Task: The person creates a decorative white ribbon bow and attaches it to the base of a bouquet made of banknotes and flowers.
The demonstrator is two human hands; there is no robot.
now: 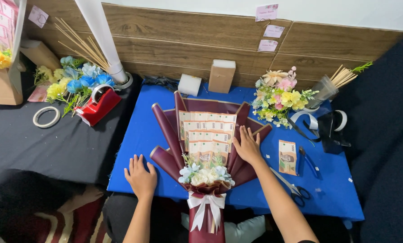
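A bouquet (201, 139) of folded banknotes in dark maroon wrapping paper lies on the blue table (336, 193), with small white and pale blue flowers (206, 174) at its neck and a white ribbon bow (206, 204) below. My right hand (247, 146) rests flat on the right side of the maroon wrap, fingers spread, beside the banknotes. My left hand (140, 176) lies flat on the blue table just left of the bouquet, touching nothing else.
A loose banknote (287, 156), blue pliers (309, 162) and scissors (291, 186) lie right of the bouquet. Artificial flowers (280, 96), ribbon rolls and sticks stand at back right. A red tape dispenser (98, 105), tape ring (46, 117) and blue-yellow flowers (75, 83) sit on the black cloth at left.
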